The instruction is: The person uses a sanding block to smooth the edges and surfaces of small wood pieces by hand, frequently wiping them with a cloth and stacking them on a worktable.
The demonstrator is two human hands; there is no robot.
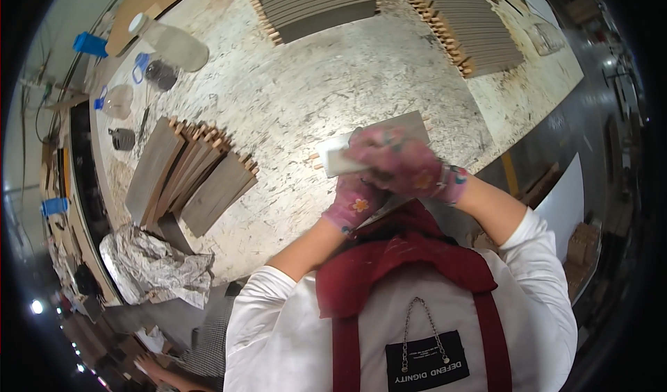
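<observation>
A grey wood-look board point(414, 124) with wooden dowels at both ends lies in front of me, near the table's front edge. My left hand point(356, 201), in a pink flowered glove, grips the board's near side; its fingertips are hidden beneath the other hand. Across the board's top lies my right hand point(397, 157), in a matching glove, closed and blurred by motion. A pale flat piece point(342, 163) juts out at the left of its fingers; its kind cannot be made out. The board's left end shines white under the light.
Loose doweled boards point(201, 177) lean together at left, beside crumpled paper point(156, 263). Behind them stand a large cloudy bottle point(174, 45) and smaller containers. Two rows of stacked boards point(316, 6) fill the worn white table's point(278, 93) far side. Another person's arm point(163, 372) shows lower left.
</observation>
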